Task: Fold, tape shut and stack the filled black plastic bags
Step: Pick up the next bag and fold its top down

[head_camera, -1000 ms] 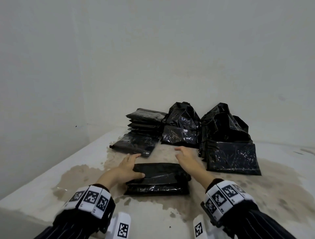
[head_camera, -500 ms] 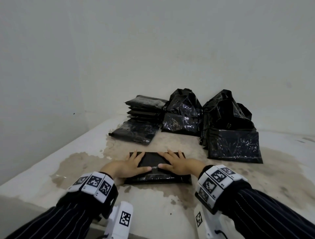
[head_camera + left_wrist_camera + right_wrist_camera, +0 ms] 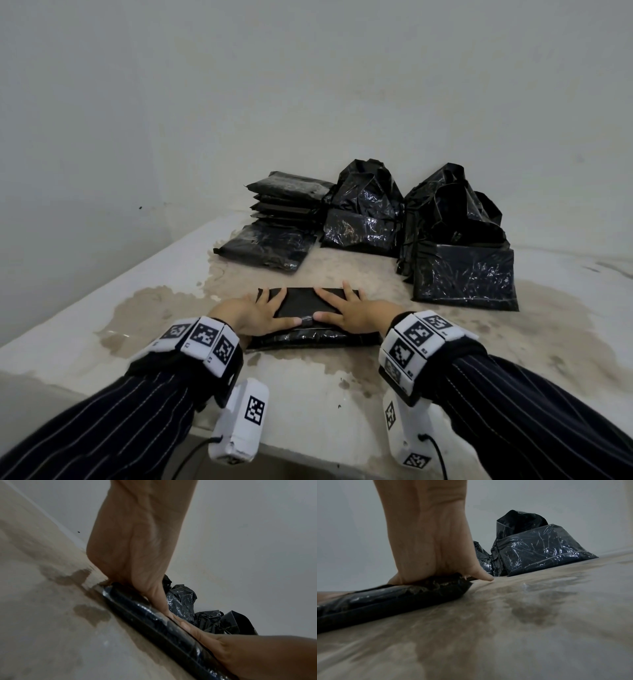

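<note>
A folded black plastic bag lies flat near the front of the stained table. My left hand presses its left half with straight, spread fingers. Beside it my right hand presses the right half the same way, the two thumbs nearly touching at the bag's middle. In the left wrist view the palm of my left hand bears down on the bag's edge. My right hand flattens the end of the bag in the right wrist view.
A stack of flat folded bags stands at the back left, with one more flat bag in front. Unfolded filled bags sit at back centre, others at the right. White walls close the back and left.
My right hand came from the bag's far right corner onto its top. Both hands now press flat on it with thumbs drawn together, and the bag lies flatter.
</note>
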